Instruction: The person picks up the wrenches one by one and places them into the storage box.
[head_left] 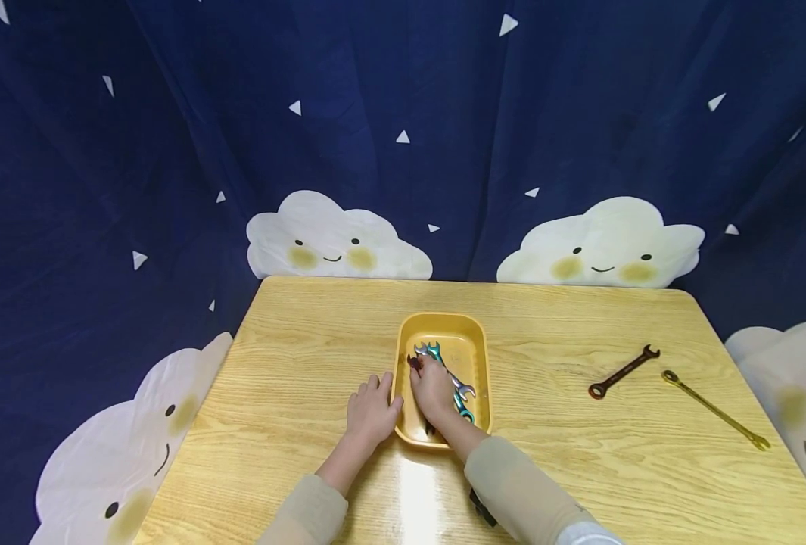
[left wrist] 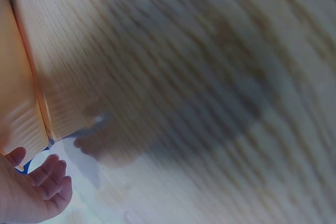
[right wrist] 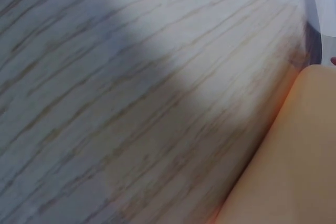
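My right hand (head_left: pixel 434 390) reaches down into a yellow plastic tray (head_left: pixel 480 341) and grips a dark red wrench (head_left: pixel 413 362), whose open jaw sticks out past the fingertips. Most of that wrench is hidden by the hand. Beneath and beside the hand lie a silver wrench (head_left: pixel 467 390) and a teal wrench (head_left: pixel 434 350), both partly covered. At the tray's left side, my left hand (head_left: pixel 370 412) rests with its fingers relaxed and its thumb at the rim. In the left wrist view, the same left hand (left wrist: pixel 37 190) has loosely bent fingers beside the tray wall (left wrist: pixel 21 103).
On the right of the wooden table (head_left: pixel 546 325) lie a dark reddish-brown wrench (head_left: pixel 623 372) and a longer gold wrench (head_left: pixel 716 411). A dark blue curtain (head_left: pixel 348 76) with white clouds hangs behind and at the sides. The tray wall (right wrist: pixel 283 166) fills the right wrist view's lower right.
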Demonstrator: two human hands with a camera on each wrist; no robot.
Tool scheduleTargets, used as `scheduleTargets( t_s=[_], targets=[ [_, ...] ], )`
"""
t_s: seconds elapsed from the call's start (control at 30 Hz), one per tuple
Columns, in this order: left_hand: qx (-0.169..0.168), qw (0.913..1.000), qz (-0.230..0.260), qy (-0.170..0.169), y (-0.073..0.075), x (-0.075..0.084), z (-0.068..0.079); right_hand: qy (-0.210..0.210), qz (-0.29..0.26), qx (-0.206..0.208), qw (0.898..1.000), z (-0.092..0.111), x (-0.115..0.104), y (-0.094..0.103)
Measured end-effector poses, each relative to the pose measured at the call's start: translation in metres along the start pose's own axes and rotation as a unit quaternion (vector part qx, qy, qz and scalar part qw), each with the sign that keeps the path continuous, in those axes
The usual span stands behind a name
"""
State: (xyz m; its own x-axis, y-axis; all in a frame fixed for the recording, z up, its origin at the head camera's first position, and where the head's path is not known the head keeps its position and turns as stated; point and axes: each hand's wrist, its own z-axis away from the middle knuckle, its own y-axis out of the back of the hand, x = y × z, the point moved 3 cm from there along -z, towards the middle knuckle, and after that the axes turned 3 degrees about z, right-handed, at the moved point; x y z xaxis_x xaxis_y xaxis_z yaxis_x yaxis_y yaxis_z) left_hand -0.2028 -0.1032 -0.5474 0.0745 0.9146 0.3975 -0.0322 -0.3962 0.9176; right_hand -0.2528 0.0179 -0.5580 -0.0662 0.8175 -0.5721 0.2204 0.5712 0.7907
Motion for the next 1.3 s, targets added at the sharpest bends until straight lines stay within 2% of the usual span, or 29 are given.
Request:
scheduleTargets(
  t_s=[0.5, 0.97, 1.3],
  targets=[
    [0.004, 1.0000, 0.001, 0.004, 0.0011, 0.0004, 0.0007, 0.036, 0.036, 0.005, 0.999, 0.0021, 0.0008, -0.0062],
    [0.005, 0.9999, -0.013, 0.001, -0.0001, 0.0001, -0.0011, 0.035, 0.046, -0.004, 0.998, 0.0021, 0.0013, -0.0066],
    [0.011, 0.9997, -0.022, -0.002, 0.0012, 0.0007, -0.0006, 0.035, 0.045, 0.007, 0.998, 0.0021, 0.0002, -0.0026]
  ],
)
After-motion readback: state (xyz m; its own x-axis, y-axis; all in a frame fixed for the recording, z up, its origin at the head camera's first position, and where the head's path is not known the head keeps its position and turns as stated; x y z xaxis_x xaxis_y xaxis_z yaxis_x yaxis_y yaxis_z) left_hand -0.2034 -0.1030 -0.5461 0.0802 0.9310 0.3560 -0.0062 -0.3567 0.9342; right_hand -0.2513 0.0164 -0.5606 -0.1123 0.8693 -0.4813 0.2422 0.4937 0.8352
